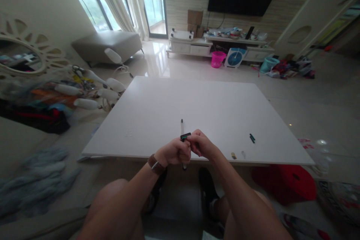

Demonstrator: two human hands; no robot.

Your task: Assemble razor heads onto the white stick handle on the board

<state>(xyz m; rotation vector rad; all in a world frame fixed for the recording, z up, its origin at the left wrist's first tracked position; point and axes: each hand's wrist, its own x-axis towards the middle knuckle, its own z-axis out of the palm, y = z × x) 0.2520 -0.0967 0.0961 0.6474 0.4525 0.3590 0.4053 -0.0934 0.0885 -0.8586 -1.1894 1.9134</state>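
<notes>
Forearms [126, 196] foremost; black piece [185, 135] protrudes beyond left hand [176, 151].

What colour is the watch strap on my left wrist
The watch strap is brown; it shows best in the head view, the only one here.

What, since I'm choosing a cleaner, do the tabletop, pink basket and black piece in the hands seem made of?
Tabletop: probably laminate or painted board, smooth white; soft sheen, no visible grain.
Pink basket: likely plastic, from its bright, even colour and seemingly perforated walls.
Black piece: perhaps plastic, from its plain dark finish; too small to confirm.
</notes>
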